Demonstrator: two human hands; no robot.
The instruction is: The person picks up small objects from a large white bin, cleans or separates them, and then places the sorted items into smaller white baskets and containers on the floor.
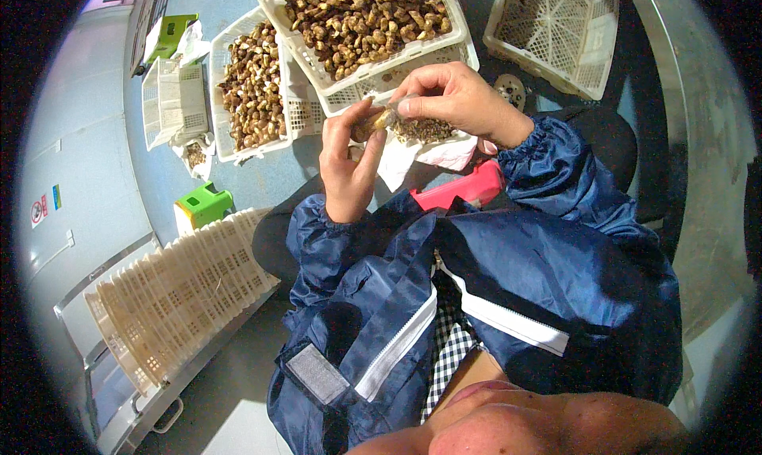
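My left hand (351, 157) holds a brown mushroom (370, 126) between thumb and fingers. My right hand (455, 100) pinches a small greyish thing, too blurred to name, against the mushroom's right end. Beneath my right hand, a heap of dark brown crumbs and trimmings (425, 130) lies on a white plastic bag (397, 160). Just beyond my hands, a white plastic crate (333, 89) full of brown mushrooms (369, 20) rests on another crate. To its left, a second crate (216, 97) holds shorter mushrooms with pale cut ends (253, 92).
A red plastic stool (461, 187) is close before my body. At the upper right stands a white crate (550, 77) with dirt in it. Nested crates (184, 288) lie at the lower left, near a green stool (205, 202). A metal surface (702, 157) runs along the right.
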